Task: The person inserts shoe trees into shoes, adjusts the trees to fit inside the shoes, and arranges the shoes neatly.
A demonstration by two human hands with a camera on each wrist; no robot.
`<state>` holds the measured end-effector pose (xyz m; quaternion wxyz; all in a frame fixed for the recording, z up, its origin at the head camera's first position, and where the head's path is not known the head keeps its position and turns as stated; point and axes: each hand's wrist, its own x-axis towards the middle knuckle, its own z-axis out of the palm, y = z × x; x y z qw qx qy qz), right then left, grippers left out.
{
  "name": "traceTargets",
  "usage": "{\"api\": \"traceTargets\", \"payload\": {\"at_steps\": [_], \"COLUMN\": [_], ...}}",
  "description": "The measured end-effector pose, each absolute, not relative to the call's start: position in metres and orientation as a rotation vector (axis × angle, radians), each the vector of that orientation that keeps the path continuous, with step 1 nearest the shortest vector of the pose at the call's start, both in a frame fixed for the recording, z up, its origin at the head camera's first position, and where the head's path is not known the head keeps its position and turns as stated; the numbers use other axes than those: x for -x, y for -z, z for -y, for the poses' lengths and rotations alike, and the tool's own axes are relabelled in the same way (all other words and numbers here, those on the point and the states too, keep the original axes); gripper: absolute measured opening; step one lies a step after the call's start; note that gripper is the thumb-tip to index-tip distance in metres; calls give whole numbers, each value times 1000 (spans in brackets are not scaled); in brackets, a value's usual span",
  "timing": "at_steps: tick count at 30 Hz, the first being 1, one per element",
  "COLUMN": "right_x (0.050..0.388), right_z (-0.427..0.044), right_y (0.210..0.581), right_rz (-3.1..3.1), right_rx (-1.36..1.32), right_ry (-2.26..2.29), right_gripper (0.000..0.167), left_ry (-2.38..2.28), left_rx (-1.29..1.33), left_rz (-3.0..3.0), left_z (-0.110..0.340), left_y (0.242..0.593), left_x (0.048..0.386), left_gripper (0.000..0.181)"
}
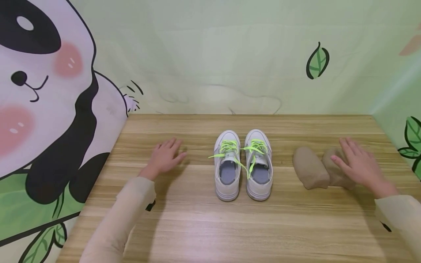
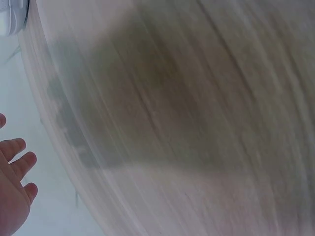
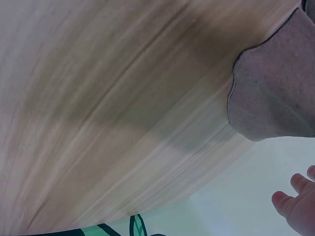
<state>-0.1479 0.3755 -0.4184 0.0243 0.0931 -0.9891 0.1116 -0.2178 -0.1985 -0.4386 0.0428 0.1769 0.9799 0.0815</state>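
Observation:
Two white sneakers stand side by side mid-table, toes toward the wall; the left sneaker (image 1: 227, 188) and the right sneaker (image 1: 259, 189) both have loose, untied neon-green laces (image 1: 229, 146). Left of them my left hand (image 1: 164, 157) hovers over the wood with fingers extended, holding nothing. On the right lie two brown shoe-shaped inserts, the nearer insert (image 1: 310, 168) in full sight and the other insert (image 1: 333, 166) partly covered by my right hand (image 1: 361, 164). That hand's fingers are straight above it; whether they touch it I cannot tell.
The wood-grain tabletop (image 1: 204, 226) meets a pale green wall sheet (image 1: 210, 54) at the back. A printed panda (image 1: 108, 95) covers the left side, and leaf prints mark the right wall.

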Motion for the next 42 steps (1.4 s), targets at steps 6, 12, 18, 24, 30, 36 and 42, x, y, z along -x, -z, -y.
{"api": "traceTargets", "payload": {"at_steps": [6, 12, 18, 24, 30, 36, 42], "right_x": [145, 143, 141, 138, 135, 133, 132], "right_z": [-375, -373, -371, -368, -363, -360, -356], "right_y": [421, 423, 423, 422, 420, 418, 418], "right_rz": [3053, 3026, 3015, 3017, 3023, 3006, 3008], "right_rx": [-300, -325, -348, -370, -382, -418, -437], "right_ry": [-363, -374, -390, -406, -431, -442, -459], "right_gripper": [69, 67, 65, 65, 64, 63, 63], "left_ry": [-248, -279, -305, -330, -510, -638, -687], "left_rx": [-585, -639, -677, -692, -668, -698, -710], "left_rz": [-2998, -3021, -3018, -3012, -2969, -2922, -2904], "left_z": [192, 185, 176, 171, 161, 149, 143], "left_y": [436, 435, 437, 436, 430, 424, 421], "left_x": [214, 210, 207, 204, 199, 193, 190], "left_gripper": [64, 62, 60, 60, 60, 59, 57]}}
